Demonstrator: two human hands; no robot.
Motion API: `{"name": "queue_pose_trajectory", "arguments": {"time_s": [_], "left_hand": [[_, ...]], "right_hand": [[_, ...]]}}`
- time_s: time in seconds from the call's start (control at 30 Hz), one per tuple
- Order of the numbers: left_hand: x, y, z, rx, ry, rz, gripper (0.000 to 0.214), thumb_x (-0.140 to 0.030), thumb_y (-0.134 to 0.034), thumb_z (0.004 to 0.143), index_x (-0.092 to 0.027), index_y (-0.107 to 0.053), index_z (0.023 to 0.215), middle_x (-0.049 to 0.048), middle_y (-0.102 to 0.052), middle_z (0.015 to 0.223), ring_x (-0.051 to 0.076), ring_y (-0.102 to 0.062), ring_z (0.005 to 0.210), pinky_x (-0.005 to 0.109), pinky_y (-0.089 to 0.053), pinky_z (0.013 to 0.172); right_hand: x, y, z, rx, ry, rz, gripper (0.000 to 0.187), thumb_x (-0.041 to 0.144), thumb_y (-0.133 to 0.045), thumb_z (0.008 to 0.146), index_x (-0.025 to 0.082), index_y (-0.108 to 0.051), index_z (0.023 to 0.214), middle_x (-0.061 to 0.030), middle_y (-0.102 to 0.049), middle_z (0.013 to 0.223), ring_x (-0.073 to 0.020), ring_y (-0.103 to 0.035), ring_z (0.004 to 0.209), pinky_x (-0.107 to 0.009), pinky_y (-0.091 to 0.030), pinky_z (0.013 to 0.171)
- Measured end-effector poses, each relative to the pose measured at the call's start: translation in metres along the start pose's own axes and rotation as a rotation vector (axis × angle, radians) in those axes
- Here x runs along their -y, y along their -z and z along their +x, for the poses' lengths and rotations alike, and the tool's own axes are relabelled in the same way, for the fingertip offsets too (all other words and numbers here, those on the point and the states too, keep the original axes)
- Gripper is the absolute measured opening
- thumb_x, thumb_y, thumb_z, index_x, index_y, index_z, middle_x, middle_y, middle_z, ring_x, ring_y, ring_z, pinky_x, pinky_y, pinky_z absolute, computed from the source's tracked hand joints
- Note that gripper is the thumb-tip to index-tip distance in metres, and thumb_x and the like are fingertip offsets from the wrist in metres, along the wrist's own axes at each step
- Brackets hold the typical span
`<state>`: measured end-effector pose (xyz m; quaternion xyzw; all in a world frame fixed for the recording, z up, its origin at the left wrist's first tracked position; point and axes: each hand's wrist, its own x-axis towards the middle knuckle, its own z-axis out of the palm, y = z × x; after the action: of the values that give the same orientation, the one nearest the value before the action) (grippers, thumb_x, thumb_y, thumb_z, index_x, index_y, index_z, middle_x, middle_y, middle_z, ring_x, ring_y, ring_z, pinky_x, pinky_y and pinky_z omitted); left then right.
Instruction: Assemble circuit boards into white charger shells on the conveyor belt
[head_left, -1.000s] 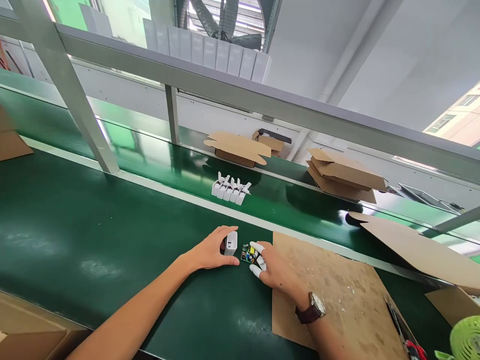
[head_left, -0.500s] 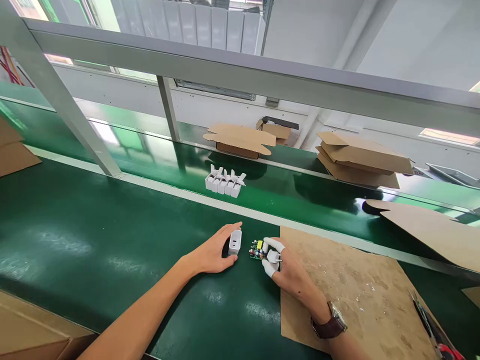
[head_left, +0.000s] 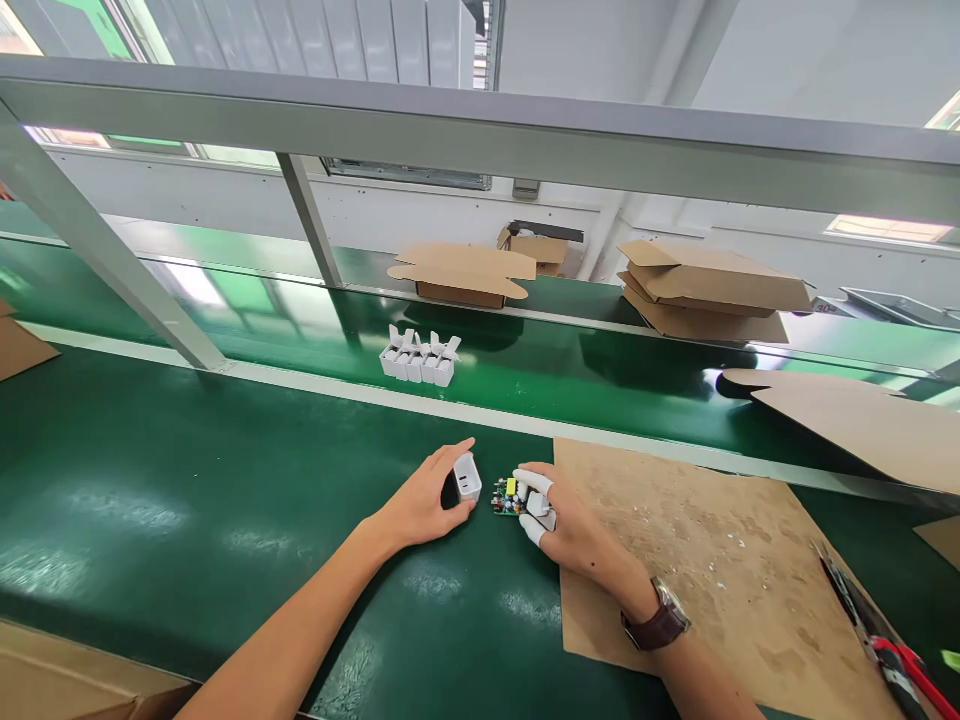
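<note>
Between the thumb and fingers of my left hand (head_left: 426, 502) is a white charger housing (head_left: 466, 478), its end with two small slots turned toward me. My right hand (head_left: 562, 515), with white finger cots on thumb and forefinger, grips a charger circuit board (head_left: 506, 497) by its white plug end (head_left: 538, 505). The board carries a yellow block and other small parts, and points left at the housing. A short gap separates the two pieces. Both hands are low over the green work surface (head_left: 300, 480).
A cardboard sheet (head_left: 660, 590) lies under my right forearm, with red-handled pliers (head_left: 892, 660) at its right side. Several small white open boxes (head_left: 420, 358) stand in a row on the belt beyond. Folded cartons (head_left: 712, 290) are stacked behind. A metal rail (head_left: 480, 130) crosses overhead.
The view has shifted slightly to the right. The housing in my left hand has tilted a little, and my right hand has brought the board slightly closer to it.
</note>
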<state>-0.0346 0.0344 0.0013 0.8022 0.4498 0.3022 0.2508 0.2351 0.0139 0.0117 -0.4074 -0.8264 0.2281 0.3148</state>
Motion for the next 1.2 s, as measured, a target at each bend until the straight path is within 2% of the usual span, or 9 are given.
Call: {"name": "queue_pose_trajectory", "arguments": {"time_s": [0.17,0.27,0.37,0.47,0.53,0.63,0.77,0.93,1.2], "left_hand": [[-0.002,0.001,0.003,-0.013,0.092,0.056,0.075,-0.034,-0.079,0.081,-0.026,-0.046,0.147,0.0061,-0.064,0.116,0.025,-0.066,0.105,0.042,-0.057,0.093],[-0.005,0.004,0.002,0.045,0.118,-0.031,0.086,-0.040,-0.085,0.075,-0.029,-0.043,0.150,0.0061,-0.061,0.124,0.022,-0.067,0.096,0.038,-0.058,0.086],[-0.009,0.005,0.001,0.120,0.146,-0.172,0.095,-0.040,-0.086,0.073,-0.030,-0.038,0.153,0.0073,-0.060,0.134,0.017,-0.065,0.084,0.035,-0.059,0.079],[-0.011,0.005,0.002,0.165,0.218,-0.204,0.074,-0.039,-0.079,0.080,-0.026,-0.047,0.146,0.0027,-0.069,0.106,0.016,-0.063,0.075,0.032,-0.057,0.072],[-0.012,0.004,0.003,0.133,0.201,-0.166,0.063,-0.037,-0.078,0.081,-0.025,-0.055,0.139,0.0016,-0.068,0.096,0.019,-0.064,0.080,0.034,-0.058,0.075],[-0.011,0.003,0.003,-0.001,0.030,-0.092,0.059,-0.028,-0.080,0.079,-0.025,-0.058,0.134,0.0067,-0.067,0.118,0.025,-0.063,0.107,0.042,-0.057,0.094],[-0.007,0.000,0.003,-0.112,-0.158,-0.030,0.064,-0.019,-0.076,0.082,-0.028,-0.052,0.141,0.0093,-0.062,0.130,0.027,-0.057,0.122,0.049,-0.052,0.107],[-0.005,-0.007,0.001,-0.117,-0.208,-0.010,0.069,-0.017,-0.072,0.085,-0.030,-0.046,0.147,0.0103,-0.057,0.130,0.026,-0.059,0.121,0.046,-0.054,0.106],[-0.009,-0.011,0.001,-0.134,-0.260,0.023,0.068,-0.021,-0.070,0.090,-0.029,-0.040,0.150,0.0123,-0.056,0.131,0.028,-0.058,0.124,0.049,-0.054,0.106]], "right_hand": [[-0.008,-0.001,-0.004,-0.003,-0.011,-0.142,0.056,0.015,-0.059,0.088,0.024,-0.050,0.142,-0.0133,-0.061,0.137,-0.0282,-0.064,0.123,-0.048,-0.059,0.100],[-0.010,-0.001,-0.004,-0.023,0.001,-0.212,0.052,0.018,-0.064,0.086,0.022,-0.057,0.137,-0.0140,-0.067,0.124,-0.0308,-0.067,0.117,-0.051,-0.059,0.098],[-0.010,-0.002,-0.002,-0.018,-0.026,-0.200,0.050,0.017,-0.065,0.085,0.020,-0.060,0.134,-0.0125,-0.070,0.113,-0.0285,-0.070,0.103,-0.048,-0.062,0.089],[-0.007,-0.005,-0.001,-0.049,-0.091,-0.153,0.048,0.017,-0.064,0.084,0.020,-0.060,0.132,-0.0102,-0.070,0.107,-0.0254,-0.070,0.092,-0.043,-0.063,0.082],[-0.003,-0.006,0.000,-0.108,-0.117,-0.119,0.046,0.019,-0.064,0.084,0.021,-0.059,0.131,-0.0099,-0.070,0.109,-0.0248,-0.071,0.092,-0.042,-0.063,0.082],[0.006,-0.006,0.001,-0.232,-0.099,-0.063,0.045,0.023,-0.064,0.087,0.023,-0.056,0.131,-0.0105,-0.068,0.119,-0.0244,-0.071,0.097,-0.043,-0.064,0.085],[0.019,-0.003,0.001,-0.326,0.106,-0.087,0.051,0.021,-0.064,0.092,0.026,-0.048,0.140,-0.0119,-0.064,0.126,-0.0268,-0.068,0.110,-0.047,-0.062,0.093],[0.026,-0.008,-0.001,-0.337,0.321,-0.283,0.066,0.009,-0.061,0.092,0.023,-0.038,0.152,-0.0165,-0.062,0.130,-0.0323,-0.061,0.124,-0.055,-0.058,0.101],[0.032,-0.010,-0.003,-0.245,0.303,-0.336,0.077,0.006,-0.056,0.092,0.023,-0.024,0.160,-0.0175,-0.062,0.132,-0.0343,-0.061,0.125,-0.058,-0.059,0.101]]}}
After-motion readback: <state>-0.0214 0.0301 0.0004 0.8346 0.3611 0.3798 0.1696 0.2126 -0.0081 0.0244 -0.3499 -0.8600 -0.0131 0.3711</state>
